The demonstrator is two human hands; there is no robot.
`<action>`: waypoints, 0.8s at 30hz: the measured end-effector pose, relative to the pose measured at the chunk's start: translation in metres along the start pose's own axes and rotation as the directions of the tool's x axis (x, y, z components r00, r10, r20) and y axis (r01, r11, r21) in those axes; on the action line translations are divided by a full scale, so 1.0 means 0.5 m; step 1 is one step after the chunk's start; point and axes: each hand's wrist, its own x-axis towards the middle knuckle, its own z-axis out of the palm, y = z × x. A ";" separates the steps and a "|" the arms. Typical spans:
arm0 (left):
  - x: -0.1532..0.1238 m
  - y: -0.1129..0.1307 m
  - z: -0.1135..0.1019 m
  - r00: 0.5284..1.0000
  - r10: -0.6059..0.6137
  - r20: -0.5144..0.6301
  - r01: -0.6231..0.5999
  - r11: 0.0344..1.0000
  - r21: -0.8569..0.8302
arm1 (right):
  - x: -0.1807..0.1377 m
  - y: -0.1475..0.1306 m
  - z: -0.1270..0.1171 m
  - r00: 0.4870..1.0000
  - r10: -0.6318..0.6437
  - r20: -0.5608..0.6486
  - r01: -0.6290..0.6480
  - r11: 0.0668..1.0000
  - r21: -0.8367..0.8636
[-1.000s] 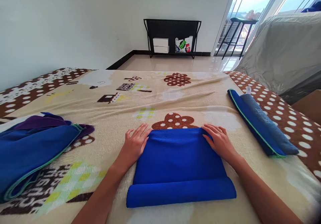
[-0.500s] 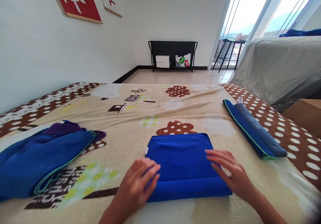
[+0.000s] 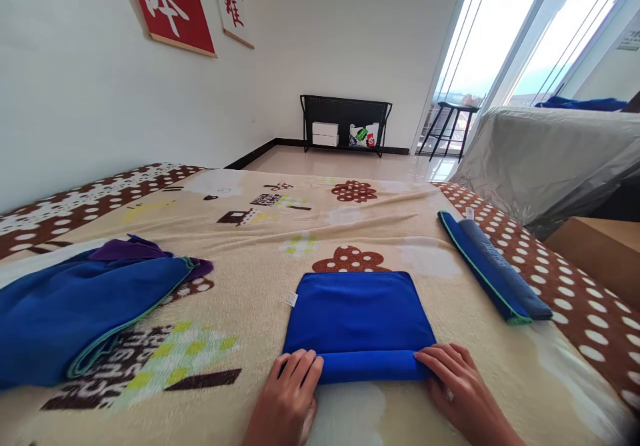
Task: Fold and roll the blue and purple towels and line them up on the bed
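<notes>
Left hand (image 3: pixel 287 393) down on the near left corner, fingers bent and drawn close together over the end of the roll (image 3: pixel 370 366), and right hand (image 3: pixel 463 379) matched it at the other end, fingertips on the edge, thumb tucked low; whether either one truly gripped or merely pressed, I couldn't tell. Between them sat the blue cloth (image 3: pixel 357 309), square in front of the person on the patterned blanket (image 3: pixel 245 279), its far edge lying just below a brown flower print (image 3: pixel 349 259). So how far along was it? Only the near side had been turned into a roll, neat and straight across; the larger stretch beyond lay smooth and flat, and by my reading that was the part left to roll. Over on the right, a finished-looking bundle (image 3: pixel 493 269) with green edging lay well apart, while on the left a loose heap of blue and purple fabric (image 3: pixel 100 299) was, it seemed, untouched. And what a change in one second! Both hands had been up at the far corners; now they had come back to the roll. Half a second earlier the right hand had been spread over the cloth's right side; now its fingers were bent in. A white label (image 3: pixel 290 299), out of sight a second before, now stuck out from the left edge.
</notes>
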 end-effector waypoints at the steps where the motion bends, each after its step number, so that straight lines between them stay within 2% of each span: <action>1: 0.004 0.002 0.002 1.000 -0.012 -0.009 0.012 1.000 0.015 | 0.006 -0.002 -0.002 1.000 0.002 -0.013 -0.002 1.000 0.001; 6: -0.007 0.013 -0.004 0.999 -0.044 -0.003 0.044 0.999 0.017 | 0.018 -0.025 -0.046 0.999 -0.036 -0.015 0.036 0.999 0.004; 10: -0.026 0.016 -0.020 0.997 -0.057 0.049 0.058 0.998 -0.021 | 0.016 -0.053 -0.070 0.998 -0.060 0.003 0.060 0.998 0.037; 12: -0.024 0.022 -0.020 0.997 -0.061 0.054 0.061 0.998 -0.002 | 0.021 -0.070 -0.064 0.999 -0.002 -0.036 0.002 1.000 0.013; 15: -0.003 0.047 -0.008 0.998 -0.064 -0.027 0.065 0.997 0.047 | 0.042 -0.107 -0.036 0.988 0.059 -0.146 -0.068 0.996 -0.055; 18: 0.023 0.087 0.013 0.996 0.026 -0.080 -0.028 0.999 -0.021 | 0.070 -0.156 -0.003 0.982 -0.004 -0.187 0.003 1.000 -0.005; 21: 0.039 0.109 0.029 0.994 0.092 -0.066 -0.097 0.993 -0.070 | 0.087 -0.185 0.019 0.987 -0.074 -0.144 0.083 0.995 0.056; 24: 0.032 0.084 0.030 0.995 0.092 0.024 -0.092 0.996 -0.013 | 0.075 -0.165 0.023 0.997 -0.040 -0.062 0.042 0.999 0.022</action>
